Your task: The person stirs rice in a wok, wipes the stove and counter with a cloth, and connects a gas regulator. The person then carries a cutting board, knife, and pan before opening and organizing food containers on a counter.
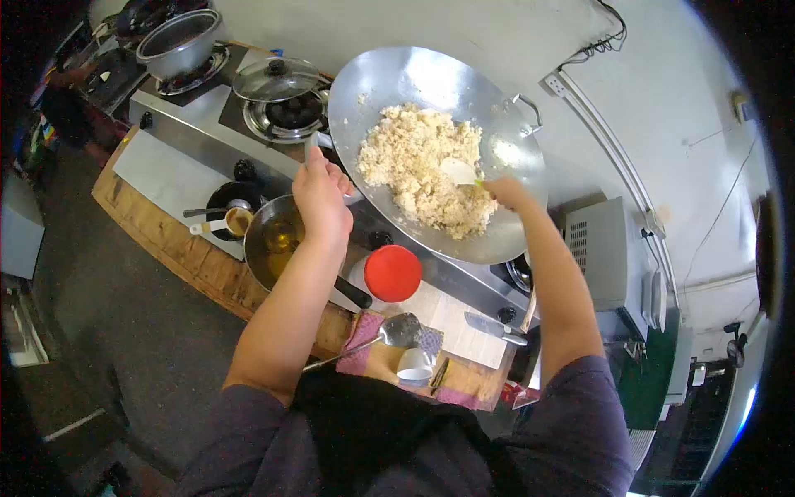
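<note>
A large metal wok [431, 74] sits over the stove, holding a heap of pale cooked rice [414, 157]. My left hand [321, 195] is closed round the wok's near-left handle. In my right hand [512, 194] is a spatula with a white blade [458, 171] and a bit of green near the grip. Its blade rests in the rice at the right of the heap. Most of the spatula's handle is hidden by my fingers. The wok's far loop handle [526, 114] is untouched.
Below the wok stand a red-lidded container [392, 273] and a pan of yellowish liquid [277, 240]. A ladle [401, 330], a white cup [415, 365] and a knife [494, 326] lie near my body. A glass lid [276, 79] rests by a burner; a grey pot [179, 43] stands farther left.
</note>
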The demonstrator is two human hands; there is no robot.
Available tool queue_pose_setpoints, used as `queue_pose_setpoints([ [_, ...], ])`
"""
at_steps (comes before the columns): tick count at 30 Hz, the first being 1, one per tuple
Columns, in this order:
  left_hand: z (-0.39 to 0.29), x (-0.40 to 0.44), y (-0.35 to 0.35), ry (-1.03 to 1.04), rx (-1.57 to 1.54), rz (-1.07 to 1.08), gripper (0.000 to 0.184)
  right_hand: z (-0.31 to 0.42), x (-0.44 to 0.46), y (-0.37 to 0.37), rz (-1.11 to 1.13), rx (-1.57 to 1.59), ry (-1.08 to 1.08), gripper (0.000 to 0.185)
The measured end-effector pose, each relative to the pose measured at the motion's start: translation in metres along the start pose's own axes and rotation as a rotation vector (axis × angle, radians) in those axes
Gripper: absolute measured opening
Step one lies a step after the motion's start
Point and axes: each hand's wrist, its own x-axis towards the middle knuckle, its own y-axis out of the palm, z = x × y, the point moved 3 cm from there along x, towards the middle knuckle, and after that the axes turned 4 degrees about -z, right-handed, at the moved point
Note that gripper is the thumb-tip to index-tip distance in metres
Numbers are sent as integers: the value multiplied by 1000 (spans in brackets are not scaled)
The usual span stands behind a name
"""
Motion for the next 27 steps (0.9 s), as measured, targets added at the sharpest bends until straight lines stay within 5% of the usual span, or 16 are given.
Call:
queue_pose_setpoints([
  [7,1,8,-3,-13,23,57,32,-71,-31,-99,-348,-551,-42,49],
  [10,0,8,-4,-19,37,38,31,-94,22,-36,86,-570,-174,41],
  [11,0,9,-5,-18,33,47,31,-97,45,-5,-28,-615,-315,41],
  [14,0,8,-5,-23,39,65,31,-18,46,33,-173,-251,-215,43],
  [18,-3,7,-2,-56,22,47,28,55,16,-16,-332,-314,-191,52],
  [21,-1,12,-6,-42,7,73,30,65,-35,-69,-357,-464,-158,42],
  [23,-3,11,-4,-44,21,61,31,9,-15,-72,-363,-523,-194,40],
  [25,-4,11,-3,-41,32,60,31,-55,2,-69,-114,-674,-214,41],
  [27,-3,12,-3,-39,50,72,32,-62,-29,-59,59,-422,-191,39],
])
